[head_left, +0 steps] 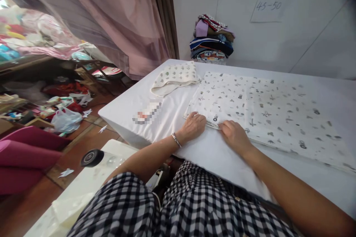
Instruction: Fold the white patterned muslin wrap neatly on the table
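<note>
A long white cloth [267, 111] with small dark prints lies folded flat in layers on the white-covered table [125, 107]. My left hand [194, 125], a bracelet at its wrist, rests with curled fingers on the cloth's near left corner. Just to its right, my right hand [232, 133] pinches the near edge of the same cloth between thumb and fingers. A short stretch of layered edge shows between the two hands. Behind and to the left lies a smaller folded cream cloth [176, 76] with a small print, touching or close to the long cloth.
A blurred-out item [147, 113] lies on the table's left part. Folded clothes [213, 40] are stacked beyond the far edge by the wall. Lower left, a white surface holds a black-lidded container [92, 157]. A pink curtain [139, 26] hangs at the back left.
</note>
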`<move>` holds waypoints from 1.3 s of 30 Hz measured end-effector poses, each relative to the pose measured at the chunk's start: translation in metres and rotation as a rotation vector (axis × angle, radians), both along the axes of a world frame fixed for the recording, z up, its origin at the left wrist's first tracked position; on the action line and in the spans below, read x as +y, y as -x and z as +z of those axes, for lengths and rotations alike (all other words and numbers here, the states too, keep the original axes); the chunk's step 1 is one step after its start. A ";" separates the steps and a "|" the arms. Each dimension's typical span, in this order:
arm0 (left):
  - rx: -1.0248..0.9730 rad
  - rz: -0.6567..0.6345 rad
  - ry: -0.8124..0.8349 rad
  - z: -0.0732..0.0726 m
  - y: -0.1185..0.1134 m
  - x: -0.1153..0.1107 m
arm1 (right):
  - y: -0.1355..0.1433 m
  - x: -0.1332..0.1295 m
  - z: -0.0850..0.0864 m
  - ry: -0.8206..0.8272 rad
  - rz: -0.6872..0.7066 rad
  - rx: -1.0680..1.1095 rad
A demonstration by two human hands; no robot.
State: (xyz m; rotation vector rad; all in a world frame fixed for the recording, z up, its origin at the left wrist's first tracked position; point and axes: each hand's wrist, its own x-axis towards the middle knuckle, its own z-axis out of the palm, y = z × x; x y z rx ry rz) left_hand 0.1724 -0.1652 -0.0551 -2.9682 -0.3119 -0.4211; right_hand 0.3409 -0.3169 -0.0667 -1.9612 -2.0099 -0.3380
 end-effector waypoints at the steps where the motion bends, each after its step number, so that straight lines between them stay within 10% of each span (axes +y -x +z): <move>1: -0.002 0.006 0.026 0.001 0.001 0.000 | 0.000 0.000 0.001 0.002 -0.001 0.019; 26: -0.050 0.005 0.034 0.005 0.027 0.015 | 0.006 -0.001 0.004 0.023 -0.019 -0.108; 39: -0.037 0.032 0.076 -0.002 0.026 0.018 | 0.046 0.054 0.010 0.084 0.001 -0.222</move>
